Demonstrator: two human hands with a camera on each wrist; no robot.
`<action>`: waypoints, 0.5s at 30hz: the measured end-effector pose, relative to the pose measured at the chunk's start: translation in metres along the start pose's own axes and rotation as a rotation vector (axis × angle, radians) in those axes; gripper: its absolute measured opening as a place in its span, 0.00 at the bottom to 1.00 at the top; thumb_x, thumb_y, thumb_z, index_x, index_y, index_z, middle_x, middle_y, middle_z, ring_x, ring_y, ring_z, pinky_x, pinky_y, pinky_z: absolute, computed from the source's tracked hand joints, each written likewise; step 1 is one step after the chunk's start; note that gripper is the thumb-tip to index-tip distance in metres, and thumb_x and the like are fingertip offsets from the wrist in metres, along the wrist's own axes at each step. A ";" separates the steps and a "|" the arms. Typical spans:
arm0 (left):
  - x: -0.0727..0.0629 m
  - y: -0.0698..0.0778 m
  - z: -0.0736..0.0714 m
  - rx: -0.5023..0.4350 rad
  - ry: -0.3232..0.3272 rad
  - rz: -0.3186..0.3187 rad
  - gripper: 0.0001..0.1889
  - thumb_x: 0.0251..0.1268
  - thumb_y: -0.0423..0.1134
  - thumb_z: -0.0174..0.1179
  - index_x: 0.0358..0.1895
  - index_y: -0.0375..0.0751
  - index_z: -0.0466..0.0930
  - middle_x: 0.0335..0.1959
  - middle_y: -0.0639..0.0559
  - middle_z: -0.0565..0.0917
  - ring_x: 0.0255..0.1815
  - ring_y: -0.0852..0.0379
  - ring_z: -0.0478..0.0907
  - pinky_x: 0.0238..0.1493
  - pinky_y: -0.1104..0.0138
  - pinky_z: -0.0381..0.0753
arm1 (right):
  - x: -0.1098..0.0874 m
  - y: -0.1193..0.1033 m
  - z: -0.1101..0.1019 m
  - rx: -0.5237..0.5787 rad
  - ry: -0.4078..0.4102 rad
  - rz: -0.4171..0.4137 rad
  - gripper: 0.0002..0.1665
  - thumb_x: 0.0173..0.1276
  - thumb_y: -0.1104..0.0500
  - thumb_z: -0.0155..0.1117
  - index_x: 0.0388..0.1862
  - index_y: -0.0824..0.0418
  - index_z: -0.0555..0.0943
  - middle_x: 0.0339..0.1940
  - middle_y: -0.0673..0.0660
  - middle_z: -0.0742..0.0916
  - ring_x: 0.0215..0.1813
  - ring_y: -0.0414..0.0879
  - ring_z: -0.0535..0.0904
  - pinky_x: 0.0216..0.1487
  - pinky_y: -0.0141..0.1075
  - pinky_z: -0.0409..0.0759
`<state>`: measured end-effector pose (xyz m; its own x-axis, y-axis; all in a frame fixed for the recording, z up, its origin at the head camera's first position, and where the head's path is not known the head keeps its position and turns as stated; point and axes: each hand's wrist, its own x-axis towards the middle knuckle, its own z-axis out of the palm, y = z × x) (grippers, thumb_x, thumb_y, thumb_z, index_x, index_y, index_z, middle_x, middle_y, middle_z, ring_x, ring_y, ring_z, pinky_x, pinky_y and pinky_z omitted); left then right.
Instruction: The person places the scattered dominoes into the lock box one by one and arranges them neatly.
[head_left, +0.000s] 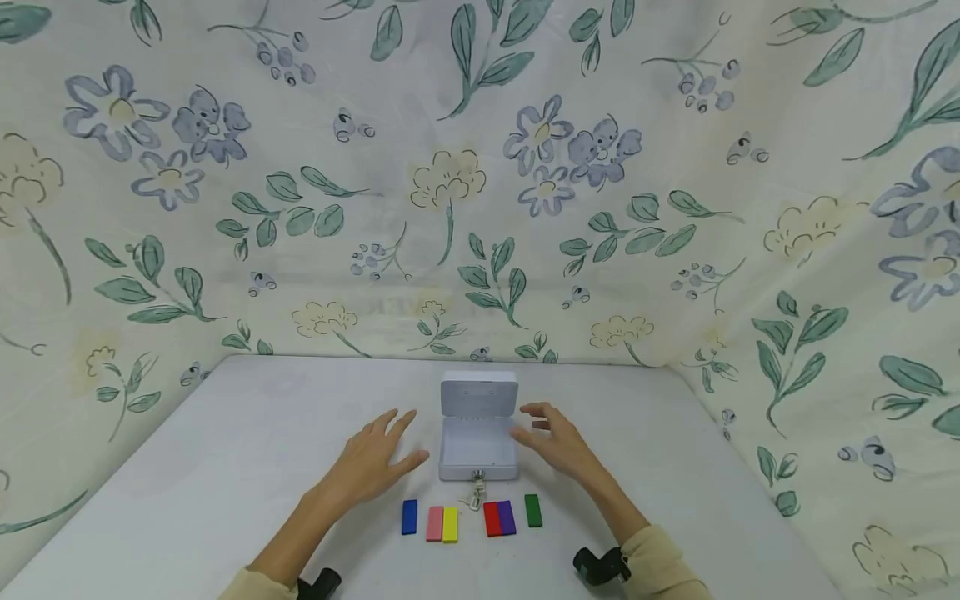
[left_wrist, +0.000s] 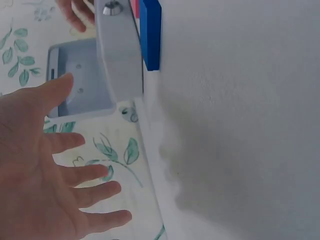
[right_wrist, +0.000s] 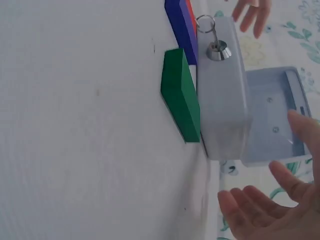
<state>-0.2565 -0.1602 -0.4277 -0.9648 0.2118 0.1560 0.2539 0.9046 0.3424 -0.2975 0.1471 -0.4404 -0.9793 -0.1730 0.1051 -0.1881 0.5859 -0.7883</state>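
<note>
A pale grey lockbox (head_left: 478, 450) stands with its lid (head_left: 480, 398) raised, and its inside looks bare. Keys on a ring (head_left: 476, 498) hang from the lock (right_wrist: 219, 50) on its front. To the left of the box my left hand (head_left: 371, 458) hovers, fingers spread and holding nothing. My right hand (head_left: 558, 446) is at the box's right side, its thumb near the rim; whether they touch is unclear. In front lie a blue block (head_left: 408, 517), a pink block (head_left: 435, 524), a yellow block (head_left: 450, 525), a red block (head_left: 492, 519), a purple block (head_left: 507, 517) and a green block (head_left: 533, 511).
The white table (head_left: 300, 400) reaches back to a floral cloth (head_left: 450, 275), which also hangs along both sides. Dark wrist-worn cameras (head_left: 600, 567) sit by the sleeves at the near edge of view.
</note>
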 end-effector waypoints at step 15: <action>-0.016 0.008 -0.005 -0.100 -0.075 0.023 0.40 0.58 0.57 0.67 0.71 0.45 0.66 0.65 0.38 0.74 0.62 0.40 0.73 0.59 0.40 0.75 | 0.001 0.006 0.013 0.248 -0.163 -0.016 0.46 0.58 0.49 0.75 0.72 0.57 0.65 0.75 0.61 0.69 0.75 0.64 0.63 0.65 0.59 0.72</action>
<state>-0.2387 -0.1583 -0.4225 -0.9602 0.2622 0.0963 0.2777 0.8587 0.4306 -0.2986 0.1397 -0.4528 -0.9476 -0.3173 0.0361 -0.1600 0.3738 -0.9136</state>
